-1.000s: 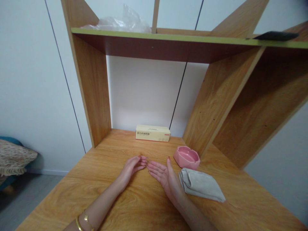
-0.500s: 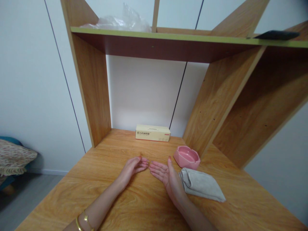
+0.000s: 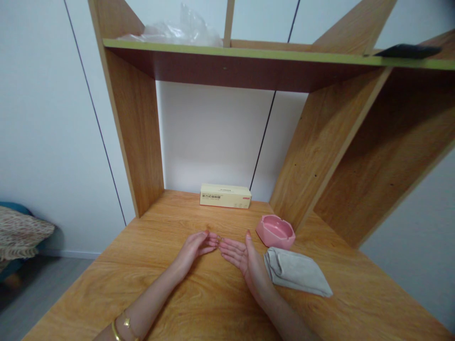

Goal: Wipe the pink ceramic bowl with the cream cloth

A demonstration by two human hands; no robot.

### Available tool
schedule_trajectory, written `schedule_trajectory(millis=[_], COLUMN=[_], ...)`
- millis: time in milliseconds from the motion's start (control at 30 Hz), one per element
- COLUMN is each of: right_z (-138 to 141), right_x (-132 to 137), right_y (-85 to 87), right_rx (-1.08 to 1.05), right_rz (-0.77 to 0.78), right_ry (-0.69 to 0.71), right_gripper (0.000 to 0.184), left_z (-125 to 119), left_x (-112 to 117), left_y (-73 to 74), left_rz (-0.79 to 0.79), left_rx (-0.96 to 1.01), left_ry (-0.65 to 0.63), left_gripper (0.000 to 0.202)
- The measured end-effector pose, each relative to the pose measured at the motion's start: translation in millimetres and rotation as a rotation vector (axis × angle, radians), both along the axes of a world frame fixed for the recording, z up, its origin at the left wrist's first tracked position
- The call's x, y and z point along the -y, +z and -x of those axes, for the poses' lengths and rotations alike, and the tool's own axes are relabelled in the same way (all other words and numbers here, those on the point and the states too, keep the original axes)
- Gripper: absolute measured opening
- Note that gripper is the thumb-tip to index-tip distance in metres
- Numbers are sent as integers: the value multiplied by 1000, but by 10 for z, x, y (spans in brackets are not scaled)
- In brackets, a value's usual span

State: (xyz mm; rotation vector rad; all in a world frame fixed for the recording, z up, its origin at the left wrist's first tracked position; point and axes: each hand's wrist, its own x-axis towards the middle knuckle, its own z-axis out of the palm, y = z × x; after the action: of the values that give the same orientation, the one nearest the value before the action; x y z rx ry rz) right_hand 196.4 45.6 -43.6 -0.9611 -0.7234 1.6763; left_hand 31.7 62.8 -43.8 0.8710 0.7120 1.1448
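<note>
A home room: wooden desk (image 3: 199,303) with shelf (image 3: 249,54), white wardrobe doors (image 3: 53,118), bedding (image 3: 21,232).

Cream box (image 3: 225,196) at desk back; plastic bag (image 3: 181,31) & dark item (image 3: 408,50) on upper shelf (image 3: 270,56).

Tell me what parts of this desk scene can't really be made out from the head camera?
- Box: its print is too small to read.
- Dark object on the shelf: seen edge-on from below, its kind unclear.
- Clear plastic: cut off by the top edge.
- Left hand and right hand: empty, but both arms run off the bottom edge.
- Pink dish: its inside bottom is hidden by its own rim.
- Folded cloth: its underside is hidden.
</note>
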Motion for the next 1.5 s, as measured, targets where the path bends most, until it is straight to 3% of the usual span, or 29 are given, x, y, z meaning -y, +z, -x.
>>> schedule_trajectory(millis=[733,1500], right_z=[35,38], right_x=[29,3], right_y=[40,21], right_rx=[21,42], right_rz=[-29,-12], right_ry=[15,-19], right_gripper=[62,63], left_z=[-3,-7], left_x=[17,1], left_y=[19,10], left_rz=[-67,-31], left_rx=[-139,-36], left_ry=[-17,14], left_gripper=[30,36])
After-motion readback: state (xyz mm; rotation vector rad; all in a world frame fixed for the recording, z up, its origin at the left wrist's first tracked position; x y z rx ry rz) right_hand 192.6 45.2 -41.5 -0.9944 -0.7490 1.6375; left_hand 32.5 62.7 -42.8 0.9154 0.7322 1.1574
